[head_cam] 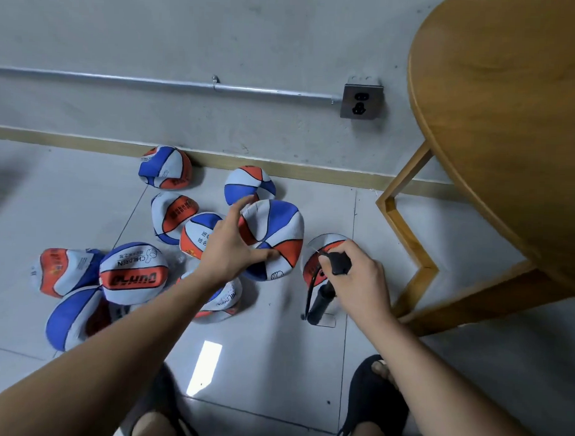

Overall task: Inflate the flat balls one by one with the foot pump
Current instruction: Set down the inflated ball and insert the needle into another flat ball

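Here, left hand [232, 247] grips a flat ball [279, 229], right hand [362, 282] the nearby pump [321, 301].

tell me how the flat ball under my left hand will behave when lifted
The flat ball looks caved in and creased, so it will probably flop and fold in the left hand. Nearly airless, it is likely light. Its dished shape should keep it from rolling.

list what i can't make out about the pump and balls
Head view:
- Hose tip: too thin to follow past the right hand gripping the pump handle.
- Rear ball: mostly covered by that hand.
- Held ball in the left hand: valve not visible.
- Table: cut by right edge.
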`<state>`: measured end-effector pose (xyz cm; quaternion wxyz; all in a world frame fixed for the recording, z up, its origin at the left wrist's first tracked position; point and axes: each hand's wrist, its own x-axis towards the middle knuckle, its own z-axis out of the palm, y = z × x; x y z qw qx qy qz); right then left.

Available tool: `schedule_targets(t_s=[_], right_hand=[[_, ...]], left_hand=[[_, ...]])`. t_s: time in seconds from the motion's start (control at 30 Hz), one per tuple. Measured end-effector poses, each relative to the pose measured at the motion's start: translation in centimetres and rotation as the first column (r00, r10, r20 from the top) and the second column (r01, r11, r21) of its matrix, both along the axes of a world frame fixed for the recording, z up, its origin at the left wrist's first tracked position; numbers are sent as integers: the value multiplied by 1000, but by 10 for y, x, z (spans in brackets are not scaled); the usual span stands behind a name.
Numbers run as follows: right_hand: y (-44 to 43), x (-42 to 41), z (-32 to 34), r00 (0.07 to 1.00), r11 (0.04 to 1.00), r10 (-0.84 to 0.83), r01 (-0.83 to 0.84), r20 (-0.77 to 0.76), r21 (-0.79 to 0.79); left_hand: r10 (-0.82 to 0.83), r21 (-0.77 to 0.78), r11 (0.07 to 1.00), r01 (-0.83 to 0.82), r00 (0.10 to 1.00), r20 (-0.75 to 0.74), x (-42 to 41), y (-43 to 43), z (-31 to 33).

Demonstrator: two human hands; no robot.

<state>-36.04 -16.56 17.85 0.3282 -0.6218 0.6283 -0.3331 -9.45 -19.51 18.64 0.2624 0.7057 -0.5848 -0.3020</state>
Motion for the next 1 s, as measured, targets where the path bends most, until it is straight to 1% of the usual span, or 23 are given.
schedule_targets(t_s=[0.07, 0.13, 0.2, 0.33, 0.47, 0.53, 0.6, 0.63, 0.7, 0.77, 0.87, 0.93, 1.0], right_hand=[[3, 6, 29, 1000, 1000, 22, -22, 3, -7], [7, 9, 65, 998, 998, 58, -58, 1, -11], [13, 9, 109, 994, 995, 99, -98, 39, -26], [43, 5, 196, 988, 986, 126, -114, 94, -119], [87, 5, 254, 953, 976, 203, -179, 224, -124], [100, 8, 272, 934, 971, 222, -188, 281, -146], [108, 13, 283, 909, 970, 233, -189, 346, -155], [110, 15, 288, 895, 967, 246, -201, 372, -156], [113, 16, 294, 869, 956, 286, -230, 403, -183], [111, 15, 298, 856, 937, 342, -278, 387, -212], [103, 11, 302, 843, 906, 421, -373, 335, -201], [98, 8, 306, 832, 888, 459, -418, 311, -192], [96, 3, 309, 824, 859, 510, -476, 247, -189]], left_hand=[[37, -5, 999, -38, 997, -65, 3, 6, 36], [85, 2, 996, -86, 982, -171, 5, 14, 76], [131, 0, 991, -136, 950, -284, 5, 25, 119], [215, 31, 974, -226, 863, -457, 8, 66, 199], [269, 72, 956, -286, 748, -606, 8, 117, 255], [282, 129, 954, -269, 670, -686, 9, 138, 272], [252, 179, 967, -180, 601, -758, 15, 154, 279], [244, 195, 970, -147, 565, -788, 16, 161, 284], [234, 192, 972, -135, 518, -823, 20, 169, 291], [221, 180, 975, -129, 509, -832, 23, 173, 297], [212, 187, 977, -99, 492, -844, 30, 175, 298], [222, 200, 975, -97, 481, -848, 34, 174, 298], [253, 221, 967, -124, 490, -834, 36, 173, 297]])
